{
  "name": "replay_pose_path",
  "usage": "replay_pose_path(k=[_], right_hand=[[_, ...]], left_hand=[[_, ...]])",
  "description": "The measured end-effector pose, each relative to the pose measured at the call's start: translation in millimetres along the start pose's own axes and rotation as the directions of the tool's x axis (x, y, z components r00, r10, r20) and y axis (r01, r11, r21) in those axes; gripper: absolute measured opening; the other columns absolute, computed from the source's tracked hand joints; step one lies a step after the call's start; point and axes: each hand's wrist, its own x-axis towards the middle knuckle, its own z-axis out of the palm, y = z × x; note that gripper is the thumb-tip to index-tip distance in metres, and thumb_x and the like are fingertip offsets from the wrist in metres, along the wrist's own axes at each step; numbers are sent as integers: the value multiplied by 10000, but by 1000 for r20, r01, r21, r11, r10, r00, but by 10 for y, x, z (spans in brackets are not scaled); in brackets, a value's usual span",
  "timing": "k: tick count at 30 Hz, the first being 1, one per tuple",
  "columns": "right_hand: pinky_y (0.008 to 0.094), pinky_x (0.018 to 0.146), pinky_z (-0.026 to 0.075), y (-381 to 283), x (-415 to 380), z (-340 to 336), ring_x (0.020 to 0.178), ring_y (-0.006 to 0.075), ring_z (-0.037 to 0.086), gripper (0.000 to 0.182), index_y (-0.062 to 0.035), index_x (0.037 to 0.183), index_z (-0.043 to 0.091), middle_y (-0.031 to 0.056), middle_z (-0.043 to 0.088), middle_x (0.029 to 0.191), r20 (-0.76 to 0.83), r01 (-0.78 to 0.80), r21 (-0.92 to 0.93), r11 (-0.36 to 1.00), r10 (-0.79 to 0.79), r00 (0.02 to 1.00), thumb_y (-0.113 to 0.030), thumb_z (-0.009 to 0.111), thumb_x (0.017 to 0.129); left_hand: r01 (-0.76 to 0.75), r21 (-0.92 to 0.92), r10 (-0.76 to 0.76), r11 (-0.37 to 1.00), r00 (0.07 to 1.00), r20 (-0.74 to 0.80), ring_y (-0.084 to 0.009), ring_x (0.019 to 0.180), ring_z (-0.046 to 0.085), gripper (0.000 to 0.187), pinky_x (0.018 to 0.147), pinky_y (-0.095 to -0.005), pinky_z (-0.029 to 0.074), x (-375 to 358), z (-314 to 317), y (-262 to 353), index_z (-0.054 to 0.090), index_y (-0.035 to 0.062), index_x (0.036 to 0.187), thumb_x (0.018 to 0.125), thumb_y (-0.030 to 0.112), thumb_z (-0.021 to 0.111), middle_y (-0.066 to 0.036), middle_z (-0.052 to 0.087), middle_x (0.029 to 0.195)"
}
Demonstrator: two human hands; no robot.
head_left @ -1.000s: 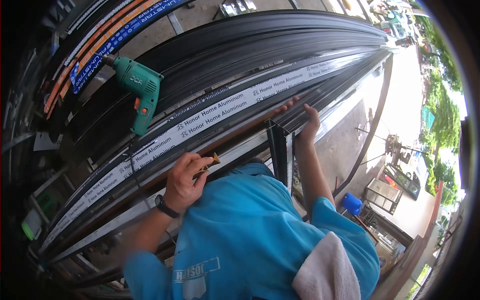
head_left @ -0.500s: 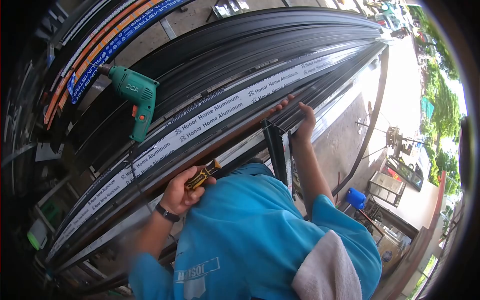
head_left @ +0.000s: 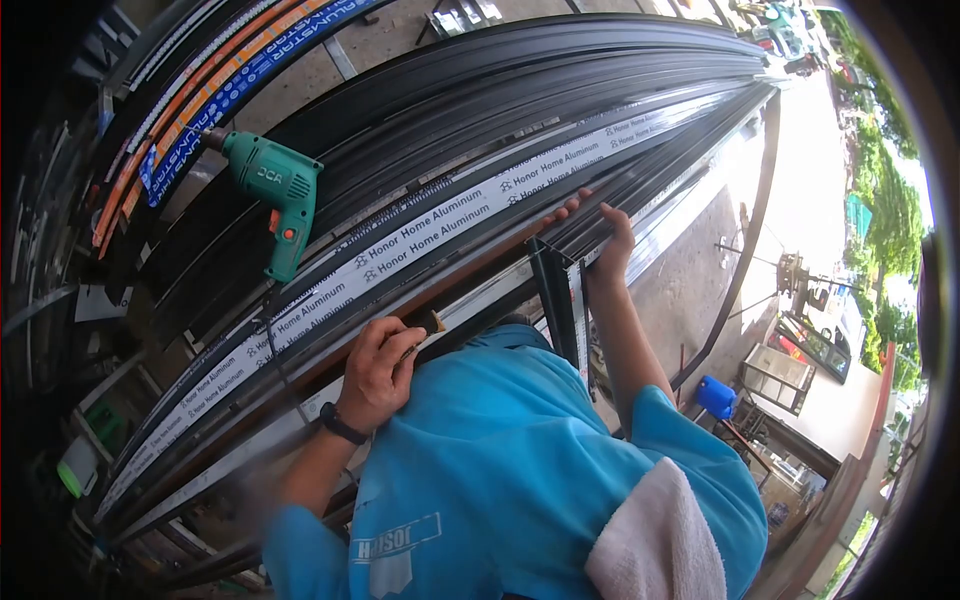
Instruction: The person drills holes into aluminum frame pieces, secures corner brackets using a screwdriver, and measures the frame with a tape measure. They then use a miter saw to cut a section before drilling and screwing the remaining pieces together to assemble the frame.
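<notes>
My left hand (head_left: 380,370), with a black band on its wrist, is closed around a screwdriver (head_left: 432,322). Most of the screwdriver's black and yellow handle is hidden by my fingers, and I cannot see its shaft. My right hand (head_left: 612,245) grips long black aluminum profiles (head_left: 580,235), thumb on the near side and fingertips on the far side. At their near end, a shorter black profile (head_left: 555,300) meets them at an angle and runs down toward my body. A green power drill (head_left: 275,185) lies beyond my left hand on the stacked profiles.
Long black profiles (head_left: 450,80), some with white printed film (head_left: 430,235), stretch across in front of me. Profiles in blue film (head_left: 240,85) lie at upper left. A blue container (head_left: 714,397) and metal frames (head_left: 775,375) stand at right. A towel (head_left: 660,540) hangs over my shirt.
My left hand has turned over, so its back now shows and the screwdriver handle is mostly covered. My right hand keeps its hold on the profiles almost unmoved.
</notes>
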Motion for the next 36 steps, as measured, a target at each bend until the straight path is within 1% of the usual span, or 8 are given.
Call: replay_pose_path(k=[6, 10, 12, 15, 19, 26, 30, 36], right_hand=[[537, 955, 571, -6, -10, 17, 948, 274, 642, 516, 10, 1295, 440, 141, 570, 983, 12, 4, -19, 1000, -3, 1000, -300, 500, 886], [539, 954, 570, -21, -41, 65, 941, 276, 642, 511, 14, 1290, 442, 143, 570, 982, -5, 10, -34, 999, -10, 1000, -293, 497, 886], [540, 951, 570, -18, -44, 92, 937, 276, 642, 508, 17, 1289, 443, 144, 570, 979, -13, 10, -12, 1000, -10, 1000, -289, 495, 887], [538, 942, 572, -15, -54, 103, 933, 277, 642, 507, 23, 1287, 443, 145, 569, 975, -14, 5, 4, 1000, -5, 1000, -285, 493, 888], [534, 928, 576, -1, -35, 56, 929, 279, 643, 510, 26, 1291, 442, 147, 570, 974, 6, 7, 15, 1000, -7, 1000, -282, 494, 887], [527, 921, 576, 4, -40, 37, 929, 270, 643, 524, 30, 1305, 433, 146, 570, 974, -13, 6, 1, 1000, -6, 1000, -283, 494, 890], [529, 922, 577, 5, -44, 84, 919, 272, 645, 534, 35, 1313, 430, 147, 572, 969, -3, 12, 2, 1000, -12, 1000, -283, 494, 889], [534, 928, 565, 1, -59, 102, 908, 279, 642, 485, 28, 1280, 466, 149, 576, 972, 0, 20, 12, 1000, -20, 1000, -267, 487, 896]], left_hand=[[613, -788, -420, 59, 732, 537, -167, 843, 652, 425, 727, -303, 549, -89, -126, -203, 581, 106, 1280, 897, 44, 754, -124, 681, 1088], [-213, 153, 219, 965, 976, -19, -100, 719, 596, 480, 556, -213, 485, 60, -49, -15, 559, 114, 1323, 890, 14, 742, -135, 680, 1089], [114, -268, -104, 957, 993, 53, -56, 669, 550, 492, 487, -164, 419, 6, -32, -37, 546, 81, 1339, 891, 13, 738, -133, 673, 1113], [599, -730, -305, -329, 664, 683, -54, 623, 530, 404, 492, -164, 420, -50, -143, -100, 538, 38, 1338, 963, 83, 681, -128, 669, 1129], [398, -392, -338, 829, 916, 216, -71, 677, 580, 319, 526, -212, 466, -47, 7, -33, 581, 45, 1305, 1004, 136, 641, -131, 668, 1129], [529, -822, -431, -210, 705, 563, -211, 870, 661, 249, 724, -364, 562, -74, -66, -152, 650, 43, 1201, 959, 92, 684, -118, 676, 1116], [245, -286, -228, 926, 969, 92, -224, 899, 689, 335, 791, -379, 569, 0, 34, -2, 633, 41, 1248, 925, 66, 715, -130, 705, 1100], [451, -599, -410, 662, 886, 215, -167, 886, 664, 383, 774, -333, 567, -69, 76, -37, 620, 28, 1278, 908, -16, 708, -112, 691, 1089]])
